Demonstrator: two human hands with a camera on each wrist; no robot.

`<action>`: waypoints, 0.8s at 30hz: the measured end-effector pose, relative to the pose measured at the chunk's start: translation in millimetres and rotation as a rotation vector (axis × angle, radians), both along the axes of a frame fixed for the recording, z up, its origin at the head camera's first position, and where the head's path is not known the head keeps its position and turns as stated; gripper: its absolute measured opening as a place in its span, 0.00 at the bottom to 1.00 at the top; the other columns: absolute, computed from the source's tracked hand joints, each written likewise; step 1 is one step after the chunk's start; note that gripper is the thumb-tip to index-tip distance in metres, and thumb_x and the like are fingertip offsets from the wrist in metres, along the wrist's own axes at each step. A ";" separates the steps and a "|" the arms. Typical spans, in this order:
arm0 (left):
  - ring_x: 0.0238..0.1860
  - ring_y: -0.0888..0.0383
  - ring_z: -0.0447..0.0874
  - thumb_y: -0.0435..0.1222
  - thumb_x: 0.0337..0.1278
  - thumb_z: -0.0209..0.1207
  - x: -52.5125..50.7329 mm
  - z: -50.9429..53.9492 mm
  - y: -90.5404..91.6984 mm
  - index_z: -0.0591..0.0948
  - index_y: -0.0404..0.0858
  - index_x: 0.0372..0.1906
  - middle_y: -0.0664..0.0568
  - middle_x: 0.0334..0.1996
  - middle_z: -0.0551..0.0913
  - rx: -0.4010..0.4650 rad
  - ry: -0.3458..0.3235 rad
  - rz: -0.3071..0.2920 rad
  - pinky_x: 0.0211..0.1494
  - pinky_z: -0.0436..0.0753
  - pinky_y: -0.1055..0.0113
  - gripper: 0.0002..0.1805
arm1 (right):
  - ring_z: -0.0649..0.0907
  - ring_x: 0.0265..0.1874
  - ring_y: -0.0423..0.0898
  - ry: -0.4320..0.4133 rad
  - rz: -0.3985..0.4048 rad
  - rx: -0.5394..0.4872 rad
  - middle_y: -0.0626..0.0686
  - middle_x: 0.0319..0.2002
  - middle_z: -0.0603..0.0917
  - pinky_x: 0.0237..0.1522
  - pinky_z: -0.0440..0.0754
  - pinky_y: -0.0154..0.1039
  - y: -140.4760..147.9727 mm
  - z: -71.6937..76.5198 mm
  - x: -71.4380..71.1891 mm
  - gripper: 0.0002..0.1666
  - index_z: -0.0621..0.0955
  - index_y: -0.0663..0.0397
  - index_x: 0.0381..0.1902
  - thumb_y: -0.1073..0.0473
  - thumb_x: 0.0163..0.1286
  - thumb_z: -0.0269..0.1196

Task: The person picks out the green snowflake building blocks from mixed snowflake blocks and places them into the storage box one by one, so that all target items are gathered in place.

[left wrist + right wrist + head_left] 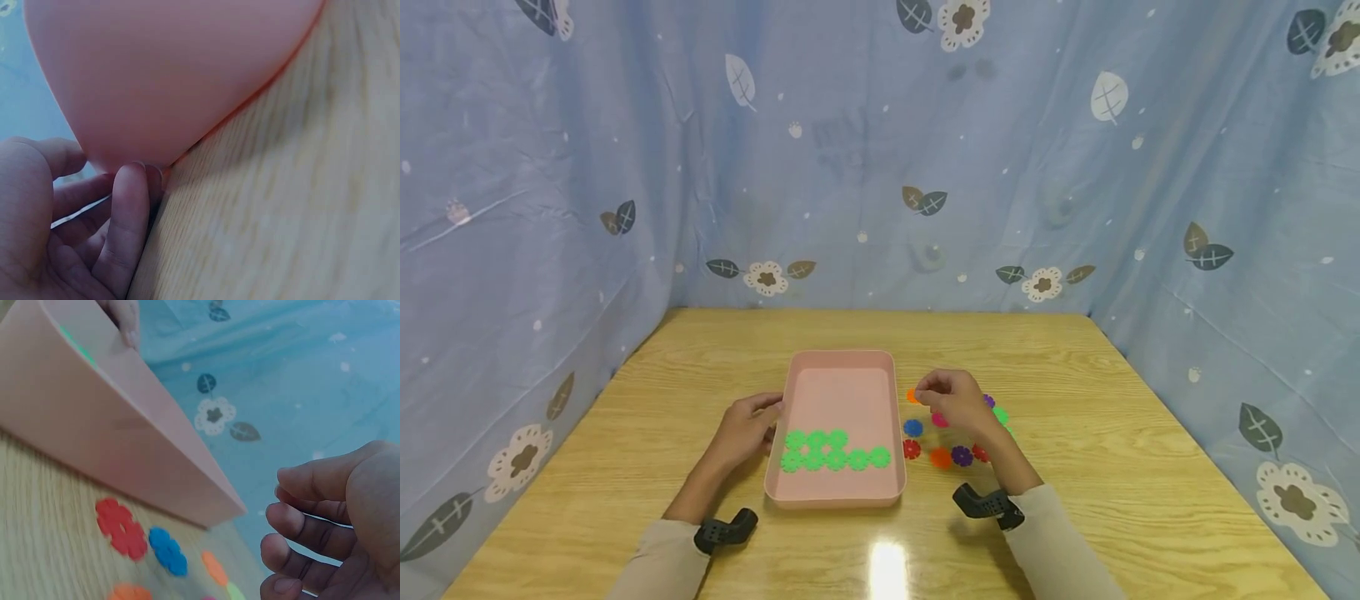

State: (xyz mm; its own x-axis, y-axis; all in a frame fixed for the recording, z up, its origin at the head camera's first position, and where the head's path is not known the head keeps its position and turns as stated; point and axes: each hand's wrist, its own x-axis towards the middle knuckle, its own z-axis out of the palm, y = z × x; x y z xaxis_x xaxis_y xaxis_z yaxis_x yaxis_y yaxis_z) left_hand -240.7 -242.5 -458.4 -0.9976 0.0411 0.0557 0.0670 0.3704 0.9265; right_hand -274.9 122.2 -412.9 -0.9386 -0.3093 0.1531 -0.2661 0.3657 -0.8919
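Note:
A pink tray [835,503] lies on the table, with several green flower-shaped discs [837,460] in two rows across its near part. My left hand [747,429] holds the tray's left side. In the left wrist view its thumb is at the rim and its curled fingers [128,206] touch the outer wall. Right of the tray, my right hand [957,400] hovers above loose flower discs, fingers loosely bent. No disc shows between its fingertips in the right wrist view. Nearest is an orange disc [912,396]; a blue disc [913,427] and a red disc [912,449] lie by the tray.
More loose discs lie under and beside the right forearm, among them an orange-red disc [941,457], a purple disc [962,456] and a green disc [1000,415]. The forearm partly hides this group. A patterned blue curtain [865,167] surrounds the wooden table [1112,467].

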 end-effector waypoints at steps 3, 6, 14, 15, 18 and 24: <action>0.27 0.50 0.88 0.42 0.77 0.53 0.0 -1.2 0.7 0.75 0.31 0.67 0.36 0.46 0.86 0.002 -0.002 -0.001 0.27 0.87 0.62 0.24 | 0.81 0.35 0.60 0.010 -0.031 0.009 0.62 0.39 0.86 0.36 0.83 0.46 10.8 -2.1 1.8 0.08 0.85 0.62 0.40 0.61 0.73 0.64; 0.27 0.50 0.88 0.41 0.77 0.52 -0.3 -1.3 1.1 0.75 0.31 0.67 0.37 0.45 0.86 0.000 -0.003 -0.003 0.27 0.87 0.63 0.24 | 0.81 0.36 0.61 0.030 -0.064 0.014 0.64 0.39 0.85 0.40 0.84 0.52 22.3 -2.7 4.0 0.07 0.84 0.61 0.40 0.62 0.73 0.63; 0.27 0.51 0.87 0.42 0.77 0.52 -0.9 -0.6 1.8 0.75 0.30 0.67 0.36 0.47 0.85 0.002 0.001 -0.004 0.27 0.87 0.63 0.24 | 0.80 0.37 0.61 0.056 -0.135 0.049 0.61 0.39 0.85 0.39 0.83 0.51 48.2 -4.2 4.1 0.10 0.84 0.63 0.43 0.60 0.74 0.64; 0.27 0.51 0.87 0.41 0.77 0.52 -0.5 -0.7 1.7 0.75 0.30 0.67 0.36 0.48 0.85 0.003 -0.001 -0.003 0.27 0.87 0.63 0.24 | 0.80 0.38 0.61 0.058 -0.137 0.049 0.60 0.39 0.85 0.39 0.84 0.50 50.7 -3.9 4.3 0.10 0.84 0.63 0.43 0.60 0.74 0.64; 0.27 0.50 0.88 0.41 0.77 0.53 0.2 -1.1 0.9 0.75 0.30 0.67 0.36 0.48 0.85 0.004 -0.006 -0.001 0.27 0.87 0.63 0.24 | 0.80 0.37 0.60 0.061 -0.152 0.059 0.59 0.37 0.84 0.38 0.83 0.47 59.0 -4.6 4.2 0.08 0.84 0.61 0.41 0.60 0.73 0.65; 0.27 0.51 0.88 0.42 0.77 0.52 -0.6 -0.3 -2.5 0.75 0.30 0.68 0.36 0.47 0.85 -0.008 -0.005 -0.005 0.27 0.87 0.64 0.25 | 0.77 0.29 0.52 0.059 -0.187 0.142 0.55 0.31 0.83 0.30 0.79 0.39 81.5 -15.2 1.2 0.05 0.84 0.60 0.35 0.63 0.66 0.70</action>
